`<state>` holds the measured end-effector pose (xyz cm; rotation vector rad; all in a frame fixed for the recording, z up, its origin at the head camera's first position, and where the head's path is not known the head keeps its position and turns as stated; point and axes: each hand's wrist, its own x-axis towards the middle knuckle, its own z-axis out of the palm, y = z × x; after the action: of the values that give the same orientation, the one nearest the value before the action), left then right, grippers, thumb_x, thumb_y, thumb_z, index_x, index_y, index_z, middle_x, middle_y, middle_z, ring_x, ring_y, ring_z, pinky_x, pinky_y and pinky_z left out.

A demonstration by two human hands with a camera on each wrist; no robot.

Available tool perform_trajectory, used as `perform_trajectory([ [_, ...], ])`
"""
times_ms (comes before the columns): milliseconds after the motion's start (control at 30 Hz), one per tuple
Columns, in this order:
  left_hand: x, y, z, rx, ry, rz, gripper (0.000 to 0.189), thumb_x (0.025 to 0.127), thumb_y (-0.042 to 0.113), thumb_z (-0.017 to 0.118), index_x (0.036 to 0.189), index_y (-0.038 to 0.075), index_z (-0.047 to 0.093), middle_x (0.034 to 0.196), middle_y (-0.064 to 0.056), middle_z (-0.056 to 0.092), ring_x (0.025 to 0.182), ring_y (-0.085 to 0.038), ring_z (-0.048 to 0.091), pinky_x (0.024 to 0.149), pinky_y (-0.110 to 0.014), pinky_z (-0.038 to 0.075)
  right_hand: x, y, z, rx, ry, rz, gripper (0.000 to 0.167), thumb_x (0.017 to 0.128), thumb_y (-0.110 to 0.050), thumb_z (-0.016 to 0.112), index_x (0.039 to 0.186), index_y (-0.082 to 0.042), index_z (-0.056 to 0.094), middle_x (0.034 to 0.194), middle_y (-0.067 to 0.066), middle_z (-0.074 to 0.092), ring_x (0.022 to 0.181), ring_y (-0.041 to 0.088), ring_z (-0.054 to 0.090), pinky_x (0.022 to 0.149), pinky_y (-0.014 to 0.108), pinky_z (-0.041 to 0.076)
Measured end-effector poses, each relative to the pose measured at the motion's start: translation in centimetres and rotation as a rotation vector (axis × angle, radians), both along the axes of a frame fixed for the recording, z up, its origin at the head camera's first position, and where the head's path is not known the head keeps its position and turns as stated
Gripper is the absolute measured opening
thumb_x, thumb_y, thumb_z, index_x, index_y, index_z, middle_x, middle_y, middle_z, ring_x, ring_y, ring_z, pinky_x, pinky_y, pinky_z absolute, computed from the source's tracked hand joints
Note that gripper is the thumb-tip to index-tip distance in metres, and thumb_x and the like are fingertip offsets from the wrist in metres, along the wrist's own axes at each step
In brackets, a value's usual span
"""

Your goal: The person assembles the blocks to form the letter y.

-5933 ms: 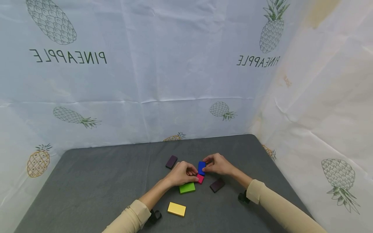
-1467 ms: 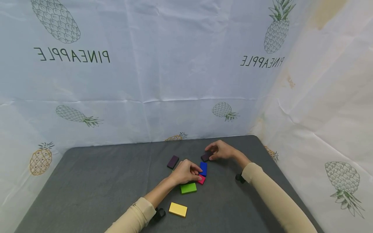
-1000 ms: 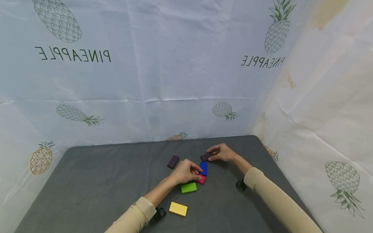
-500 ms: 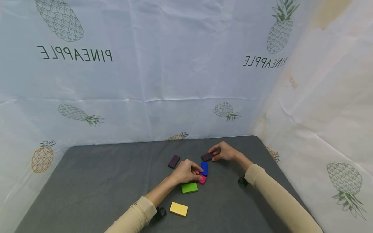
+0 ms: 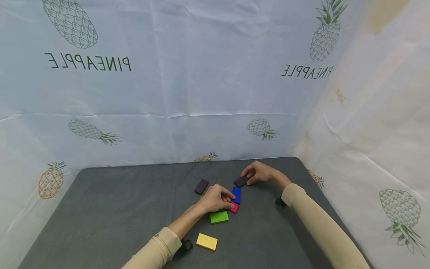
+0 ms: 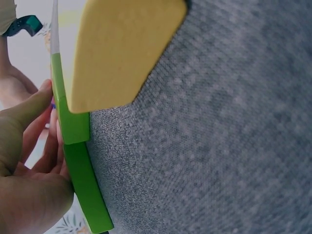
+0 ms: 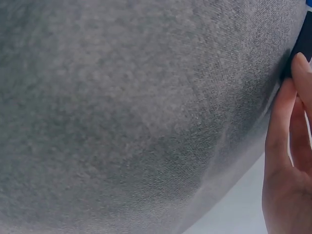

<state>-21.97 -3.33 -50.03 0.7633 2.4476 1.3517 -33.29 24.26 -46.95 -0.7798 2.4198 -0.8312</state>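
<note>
Just beyond the blue block (image 5: 236,194), a dark block (image 5: 240,182) is pinched by the right hand (image 5: 262,173).
At the blue block's near side, a red block (image 5: 234,208) is touched by the left hand (image 5: 214,199), fingers curled; whether gripped cannot be told. Light, level pressure is advised, lest the blue block be nudged.
</note>
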Motion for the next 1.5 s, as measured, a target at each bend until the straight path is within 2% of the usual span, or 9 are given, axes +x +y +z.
perform_trajectory([
  [167, 0.0, 0.1, -0.2, 0.003, -0.002, 0.0, 0.023, 0.09, 0.012, 0.09, 0.11, 0.002, 0.085, 0.091, -0.008, 0.081, 0.079, -0.008, 0.068, 0.067, -0.018, 0.052, 0.0, 0.1, 0.0, -0.036, -0.012, -0.003, 0.039, 0.094, 0.0, 0.082, 0.132, 0.003, 0.074, 0.136, 0.027, 0.072, 0.12, 0.037, 0.074, 0.099, 0.043, 0.063],
  [267, 0.0, 0.1, -0.2, 0.005, -0.004, 0.004, 0.022, 0.09, 0.012, 0.09, 0.109, 0.002, 0.085, 0.091, -0.007, 0.081, 0.078, -0.008, 0.068, 0.067, -0.018, 0.052, 0.1, 0.3, -0.1, -0.092, -0.04, -0.049, 0.044, 0.097, -0.003, 0.079, 0.139, 0.007, 0.068, 0.143, 0.03, 0.067, 0.127, 0.043, 0.071, 0.102, 0.045, 0.062],
  [333, 0.0, 0.1, -0.2, 0.005, -0.006, 0.006, 0.022, 0.09, 0.013, 0.09, 0.109, 0.003, 0.086, 0.091, -0.007, 0.081, 0.078, -0.007, 0.068, 0.067, -0.018, 0.052, 0.5, 0.3, -0.3, -0.133, -0.081, -0.126, 0.046, 0.1, -0.007, 0.077, 0.142, 0.008, 0.066, 0.146, 0.031, 0.065, 0.125, 0.04, 0.073, 0.101, 0.044, 0.063],
  [467, 0.0, 0.0, -0.2, -0.003, -0.012, 0.006, 0.022, 0.09, 0.014, 0.09, 0.11, 0.005, 0.086, 0.091, -0.005, 0.081, 0.076, -0.003, 0.066, 0.068, -0.017, 0.052, 1.5, -0.1, -0.8, -0.212, -0.19, -0.31, 0.046, 0.103, -0.012, 0.075, 0.143, 0.008, 0.065, 0.147, 0.031, 0.065, 0.113, 0.026, 0.078, 0.096, 0.04, 0.065],
  [567, 0.0, 0.0, -0.2, -0.004, -0.011, 0.005, 0.023, 0.09, 0.014, 0.09, 0.11, 0.005, 0.086, 0.09, -0.004, 0.081, 0.076, -0.002, 0.065, 0.067, -0.017, 0.052, 2.2, -0.5, -1.1, -0.244, -0.224, -0.381, 0.044, 0.102, -0.011, 0.075, 0.141, 0.008, 0.067, 0.144, 0.031, 0.067, 0.116, 0.027, 0.077, 0.097, 0.04, 0.065],
  [733, -0.1, 0.0, -0.2, 0.001, -0.003, 0.004, 0.023, 0.09, 0.013, 0.09, 0.109, 0.004, 0.086, 0.088, -0.005, 0.08, 0.075, -0.003, 0.064, 0.067, -0.018, 0.051, 2.6, -1.1, -1.2, -0.173, -0.114, -0.368, 0.039, 0.1, -0.012, 0.078, 0.135, 0.003, 0.072, 0.141, 0.025, 0.071, 0.131, 0.037, 0.07, 0.102, 0.043, 0.063],
  [833, -0.1, -0.1, -0.2, -0.001, -0.006, 0.006, 0.023, 0.09, 0.014, 0.091, 0.11, 0.004, 0.086, 0.088, -0.004, 0.08, 0.075, -0.003, 0.064, 0.067, -0.017, 0.051, 2.5, -1.2, -1.2, -0.139, -0.071, -0.341, 0.037, 0.1, -0.011, 0.079, 0.133, 0.003, 0.074, 0.14, 0.024, 0.072, 0.131, 0.04, 0.069, 0.105, 0.045, 0.061],
  [1233, -0.2, 0.0, -0.4, 0.009, -0.002, 0.003, 0.022, 0.09, 0.014, 0.09, 0.11, 0.005, 0.086, 0.09, -0.005, 0.081, 0.076, -0.004, 0.066, 0.067, -0.018, 0.052, 1.9, -1.6, -0.7, -0.121, -0.017, -0.216, 0.033, 0.099, -0.002, 0.076, 0.131, 0.007, 0.073, 0.137, 0.029, 0.072, 0.123, 0.041, 0.073, 0.099, 0.043, 0.064],
  [1500, -0.1, 0.0, -0.3, -0.002, -0.003, 0.003, 0.022, 0.09, 0.014, 0.09, 0.11, 0.005, 0.086, 0.091, -0.005, 0.081, 0.076, -0.004, 0.067, 0.068, -0.018, 0.053, 2.2, -2.0, -0.7, -0.142, 0.0, -0.195, 0.034, 0.1, 0.0, 0.074, 0.133, 0.008, 0.073, 0.138, 0.029, 0.071, 0.124, 0.042, 0.073, 0.099, 0.045, 0.064],
])
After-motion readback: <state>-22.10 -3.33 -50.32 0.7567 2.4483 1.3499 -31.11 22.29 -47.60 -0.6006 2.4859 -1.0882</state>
